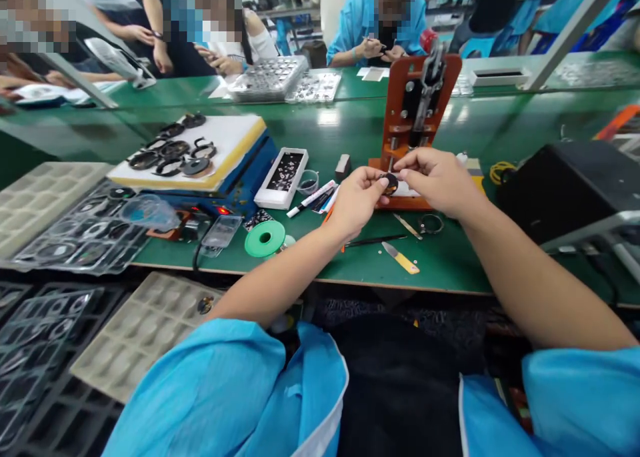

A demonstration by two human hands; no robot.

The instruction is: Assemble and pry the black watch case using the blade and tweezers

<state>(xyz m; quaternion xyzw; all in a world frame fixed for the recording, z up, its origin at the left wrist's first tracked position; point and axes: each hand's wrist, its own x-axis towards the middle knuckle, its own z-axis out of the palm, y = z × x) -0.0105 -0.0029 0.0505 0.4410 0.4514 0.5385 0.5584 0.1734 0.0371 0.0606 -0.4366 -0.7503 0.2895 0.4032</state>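
My left hand (pixel 357 200) is closed on a small round dark part (pixel 389 184) with a brownish-gold middle, held by its edge between thumb and fingers. Close against the part's right side, my right hand (pixel 434 178) is pinched. What lies between its fingertips is too small to make out. Both hands are raised over the bench, in front of the orange lever press (pixel 393 120). Below them on the green bench lie a yellow-handled knife (pixel 401 258), dark tweezers (pixel 377 241), a thin pointed tool (pixel 407 226) and a dark ring (pixel 431 224).
At left, a blue heating box (pixel 240 183) with a white top carries several black ring parts (pixel 173 150). Nearby are a white tray of small pieces (pixel 281 177), a green spool (pixel 265 239) and clear part trays (pixel 83 233). A black box (pixel 565 187) stands right. Co-workers sit across the bench.
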